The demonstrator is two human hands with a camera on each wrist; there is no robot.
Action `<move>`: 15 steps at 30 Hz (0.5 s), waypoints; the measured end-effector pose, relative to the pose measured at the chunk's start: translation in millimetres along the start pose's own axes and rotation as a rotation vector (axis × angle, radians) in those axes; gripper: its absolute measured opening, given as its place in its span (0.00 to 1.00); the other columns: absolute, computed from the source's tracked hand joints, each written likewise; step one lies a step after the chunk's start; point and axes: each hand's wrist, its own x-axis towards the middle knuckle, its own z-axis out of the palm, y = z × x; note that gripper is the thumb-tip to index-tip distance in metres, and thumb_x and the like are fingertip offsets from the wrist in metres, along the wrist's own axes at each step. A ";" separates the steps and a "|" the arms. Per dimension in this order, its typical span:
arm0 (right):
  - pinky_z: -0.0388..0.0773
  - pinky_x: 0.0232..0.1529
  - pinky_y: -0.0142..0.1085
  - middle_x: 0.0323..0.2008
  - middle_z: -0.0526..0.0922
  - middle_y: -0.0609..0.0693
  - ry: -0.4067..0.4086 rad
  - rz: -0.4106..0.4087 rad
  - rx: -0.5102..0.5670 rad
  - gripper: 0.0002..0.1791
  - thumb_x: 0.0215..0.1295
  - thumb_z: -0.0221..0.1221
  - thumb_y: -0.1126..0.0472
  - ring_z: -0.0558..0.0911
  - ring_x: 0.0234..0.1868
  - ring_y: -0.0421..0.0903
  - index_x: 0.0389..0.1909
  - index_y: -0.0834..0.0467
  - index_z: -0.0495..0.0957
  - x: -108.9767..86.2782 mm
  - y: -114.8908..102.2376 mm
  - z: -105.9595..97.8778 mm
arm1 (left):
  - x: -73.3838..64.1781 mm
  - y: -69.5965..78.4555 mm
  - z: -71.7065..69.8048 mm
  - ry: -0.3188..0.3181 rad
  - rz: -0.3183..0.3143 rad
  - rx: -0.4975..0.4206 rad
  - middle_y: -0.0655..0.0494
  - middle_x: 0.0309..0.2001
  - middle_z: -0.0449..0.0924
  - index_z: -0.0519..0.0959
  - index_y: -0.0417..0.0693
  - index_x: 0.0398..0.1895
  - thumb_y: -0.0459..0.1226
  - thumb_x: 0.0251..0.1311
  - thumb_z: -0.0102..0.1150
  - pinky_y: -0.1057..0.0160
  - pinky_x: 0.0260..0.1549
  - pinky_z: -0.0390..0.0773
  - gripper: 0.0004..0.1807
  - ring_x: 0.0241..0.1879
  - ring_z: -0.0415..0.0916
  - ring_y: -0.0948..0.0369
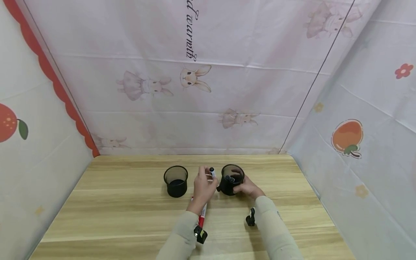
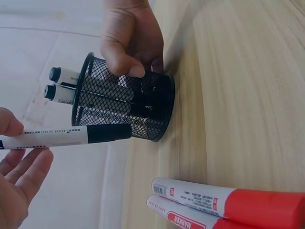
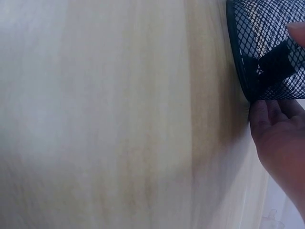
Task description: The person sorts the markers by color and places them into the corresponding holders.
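Note:
My left hand [image 1: 203, 186] pinches a white marker with a black cap [image 2: 66, 137]; the capped end points down, beside the near wall of a black mesh pen holder [image 2: 123, 98]. My right hand [image 1: 249, 188] grips that holder [image 1: 231, 186] from its right side, thumb on the front and other fingers around the back. Inside it stand two black-ended markers [image 2: 64, 85], their ends above the rim in the left wrist view. In the right wrist view, the fingers of the right hand [image 3: 281, 133] lie against the mesh near the base.
A second black mesh pen holder [image 1: 176, 184] stands to the left on the wooden table [image 1: 123, 206]. Two red-capped markers [image 2: 205, 198] lie side by side under the left forearm. A printed curtain [image 1: 208, 133] rises behind the table, with others at both sides.

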 end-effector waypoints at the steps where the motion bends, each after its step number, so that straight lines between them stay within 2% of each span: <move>1: 0.58 0.59 0.49 0.63 0.59 0.71 -0.002 0.004 0.003 0.51 0.37 0.60 0.82 0.63 0.60 0.62 0.68 0.67 0.49 -1.7 -4.4 1.5 | 0.2 0.2 -0.4 0.007 0.011 0.005 0.52 0.35 0.72 0.64 0.44 0.41 0.26 0.50 0.58 0.68 0.29 0.79 0.17 0.33 0.78 0.58; 3: 0.59 0.59 0.48 0.62 0.59 0.71 -0.004 0.004 0.002 0.51 0.37 0.60 0.82 0.63 0.60 0.62 0.67 0.68 0.49 -3.0 -7.8 2.8 | 0.7 0.3 -1.0 0.030 0.028 0.022 0.53 0.35 0.73 0.65 0.45 0.39 0.27 0.50 0.59 0.65 0.30 0.80 0.16 0.34 0.79 0.58; 6: 0.58 0.59 0.49 0.62 0.59 0.70 0.006 0.007 0.003 0.51 0.36 0.60 0.82 0.64 0.59 0.62 0.68 0.67 0.50 1.2 0.7 -0.5 | 1.8 0.3 -0.8 0.073 0.057 0.056 0.55 0.34 0.74 0.66 0.46 0.36 0.28 0.49 0.60 0.61 0.30 0.80 0.15 0.34 0.80 0.59; 10: 0.58 0.59 0.48 0.63 0.60 0.67 0.016 0.012 -0.010 0.52 0.35 0.61 0.81 0.65 0.59 0.59 0.68 0.64 0.52 6.7 13.9 -5.1 | 3.4 1.6 -0.3 0.126 0.099 0.081 0.56 0.32 0.76 0.68 0.45 0.34 0.29 0.48 0.61 0.61 0.28 0.80 0.13 0.34 0.81 0.59; 15: 0.60 0.57 0.44 0.62 0.63 0.65 0.024 -0.007 -0.038 0.53 0.34 0.64 0.78 0.67 0.58 0.56 0.68 0.62 0.54 8.6 21.5 -7.5 | 4.1 4.9 -0.1 0.151 0.134 0.090 0.56 0.31 0.75 0.70 0.45 0.35 0.30 0.46 0.64 0.60 0.29 0.80 0.14 0.35 0.80 0.57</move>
